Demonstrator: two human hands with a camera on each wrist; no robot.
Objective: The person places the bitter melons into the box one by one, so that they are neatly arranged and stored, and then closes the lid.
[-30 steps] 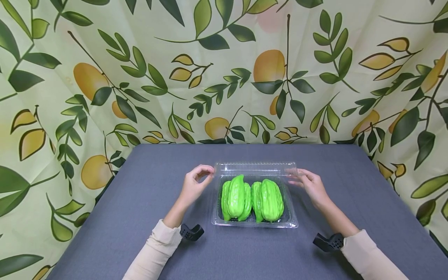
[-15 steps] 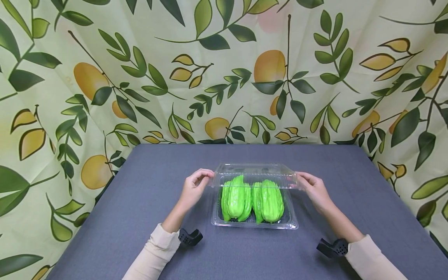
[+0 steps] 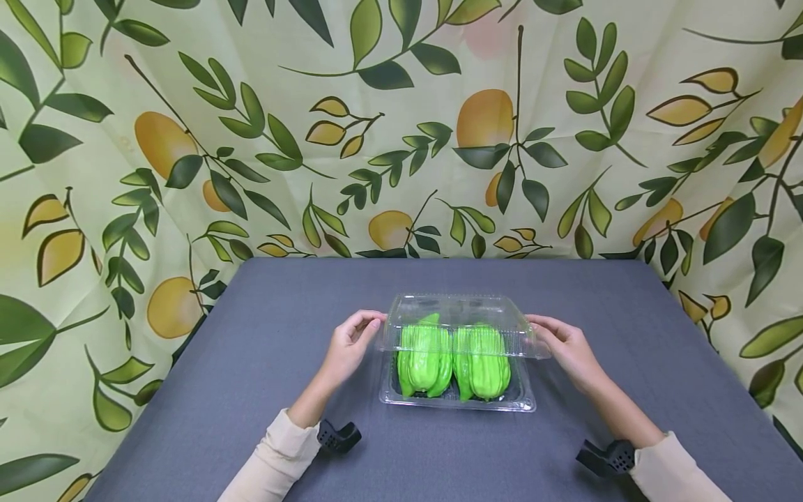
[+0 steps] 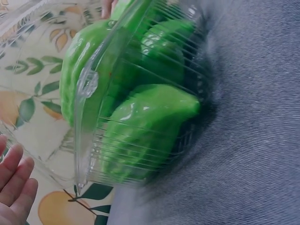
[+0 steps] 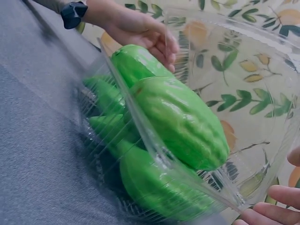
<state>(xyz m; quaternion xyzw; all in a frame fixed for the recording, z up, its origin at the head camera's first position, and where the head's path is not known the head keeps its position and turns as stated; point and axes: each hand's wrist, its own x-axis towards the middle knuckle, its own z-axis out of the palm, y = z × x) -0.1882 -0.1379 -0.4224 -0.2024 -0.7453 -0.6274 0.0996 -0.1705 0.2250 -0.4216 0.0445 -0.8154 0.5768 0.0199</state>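
Observation:
A clear plastic clamshell container (image 3: 456,404) holds several glossy green ridged fruits (image 3: 482,376), or models of them, whose kind I cannot tell. Its hinged lid (image 3: 461,307) slants over them, with the near edge raised above the base. At the lid's left edge, my left hand (image 3: 347,346) pinches between thumb and fingertips. Opposite it, my right hand (image 3: 567,350) grips the right edge. The right wrist view shows right-hand fingers (image 5: 274,213) at a lid corner and the thumb above. Left-hand fingers (image 4: 18,185) appear beside the lid in the left wrist view.
A grey cloth-covered table (image 3: 301,293) lies under the container. Behind it and at both sides hangs a curtain (image 3: 414,104) printed with leaves and orange fruit. Each wrist wears a black camera mount, the left mount (image 3: 339,437) and the right mount (image 3: 606,457).
The lid has swung from nearly upright at the back forward and down over the green fruits. Both hands have come slightly toward the body with its edges.

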